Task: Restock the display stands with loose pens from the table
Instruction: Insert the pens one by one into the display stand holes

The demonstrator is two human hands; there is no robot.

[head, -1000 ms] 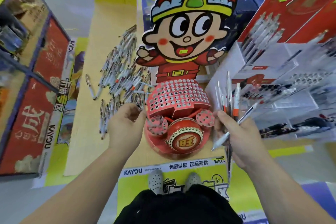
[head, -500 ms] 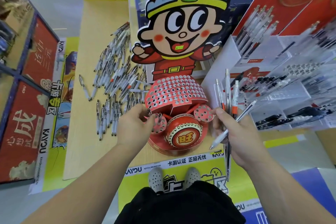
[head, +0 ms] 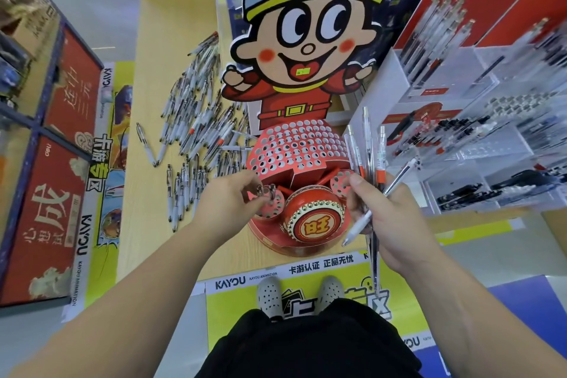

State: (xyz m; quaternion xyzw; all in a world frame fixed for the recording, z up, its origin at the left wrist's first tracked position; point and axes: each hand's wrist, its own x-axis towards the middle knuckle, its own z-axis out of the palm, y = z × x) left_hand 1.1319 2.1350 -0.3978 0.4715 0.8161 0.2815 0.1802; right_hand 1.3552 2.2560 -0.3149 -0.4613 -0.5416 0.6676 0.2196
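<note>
Since the earlier frames, the left hand (head: 233, 204) had been brought from beside the loose pens (head: 199, 132) to the small perforated disc (head: 270, 204) at the left of the red display stand (head: 296, 152). Two pens (head: 265, 190) were pinched by their tops between its curled fingers, right over the disc's holes. A bundle of pens (head: 368, 150) was gripped in the right hand (head: 391, 218), fanned upward just beside the stand. The loose pens were spread on the wooden table (head: 159, 77), left of the stand.

Table (head: 159, 120): pale matt wood grain. Display stand (head: 296, 147): glossy printed cardboard. Pens (head: 196, 120): smooth white plastic. Shelves at 3 o'clock (head: 478, 144): clear plastic.
</note>
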